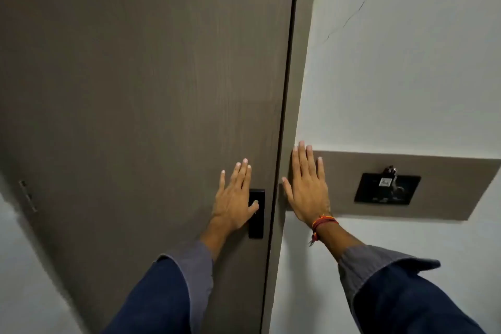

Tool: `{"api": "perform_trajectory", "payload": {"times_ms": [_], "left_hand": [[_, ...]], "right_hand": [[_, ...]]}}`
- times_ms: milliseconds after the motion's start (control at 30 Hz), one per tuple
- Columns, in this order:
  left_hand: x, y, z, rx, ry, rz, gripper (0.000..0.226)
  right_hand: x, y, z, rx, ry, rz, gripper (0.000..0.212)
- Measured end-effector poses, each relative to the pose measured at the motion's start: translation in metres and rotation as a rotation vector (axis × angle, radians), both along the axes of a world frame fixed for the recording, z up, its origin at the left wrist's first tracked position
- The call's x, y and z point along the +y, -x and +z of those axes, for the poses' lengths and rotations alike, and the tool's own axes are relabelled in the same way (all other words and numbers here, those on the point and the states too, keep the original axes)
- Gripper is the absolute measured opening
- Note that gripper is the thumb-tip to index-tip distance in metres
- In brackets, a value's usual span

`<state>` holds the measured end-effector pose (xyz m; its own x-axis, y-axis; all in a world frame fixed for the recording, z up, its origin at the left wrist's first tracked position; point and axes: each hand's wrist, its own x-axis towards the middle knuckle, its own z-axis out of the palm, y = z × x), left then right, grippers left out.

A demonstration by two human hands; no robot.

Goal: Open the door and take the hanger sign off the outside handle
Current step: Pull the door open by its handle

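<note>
Pressing our left hand (235,199) flat with fingers spread on the door (141,89), we laid its thumb over the black lock plate (257,214). Our right hand (306,187), also spread and holding nothing, lay flat on the frame (291,89) just beside it. Right of that hand sat a dark wall panel (387,188). We saw no hanger sign.
</note>
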<state>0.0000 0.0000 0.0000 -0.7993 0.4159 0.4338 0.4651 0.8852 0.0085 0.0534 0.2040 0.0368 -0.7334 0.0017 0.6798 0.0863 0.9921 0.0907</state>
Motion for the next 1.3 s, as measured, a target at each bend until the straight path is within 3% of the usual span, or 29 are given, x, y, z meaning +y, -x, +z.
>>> {"api": "perform_trajectory", "payload": {"times_ms": [233, 333, 533, 700, 800, 867, 967, 1200, 1300], "left_hand": [[0.004, -0.009, -0.066, -0.163, 0.091, 0.049, 0.063], [0.012, -0.003, -0.077, -0.264, 0.060, 0.055, 0.063], [0.021, 0.013, -0.097, -0.442, -0.385, 0.102, 0.071], [0.032, 0.016, -0.128, -0.468, -0.741, 0.142, 0.061], [0.039, 0.021, -0.139, -0.623, -0.967, 0.196, 0.073], [0.043, 0.022, -0.147, -0.690, -1.089, 0.170, 0.077], [0.044, 0.015, -0.151, -0.679, -1.225, 0.086, 0.065], [0.036, 0.000, -0.151, -0.658, -1.145, 0.055, 0.057], [0.022, -0.002, -0.143, -0.484, -0.741, 0.150, 0.069]], "right_hand": [[0.001, 0.007, -0.042, -0.046, 0.034, -0.059, 0.085], [0.002, 0.012, -0.052, -0.022, 0.028, -0.092, 0.085], [0.008, 0.025, -0.076, 0.027, -0.023, -0.088, 0.088], [0.013, 0.032, -0.089, 0.063, -0.060, -0.095, 0.085], [0.014, 0.040, -0.090, 0.095, -0.069, -0.100, 0.087], [0.015, 0.044, -0.094, 0.100, -0.066, -0.108, 0.090], [0.015, 0.044, -0.102, 0.099, -0.079, -0.112, 0.093], [0.007, 0.038, -0.111, 0.068, -0.067, -0.104, 0.088], [0.010, 0.032, -0.108, 0.062, -0.063, -0.088, 0.083]]}}
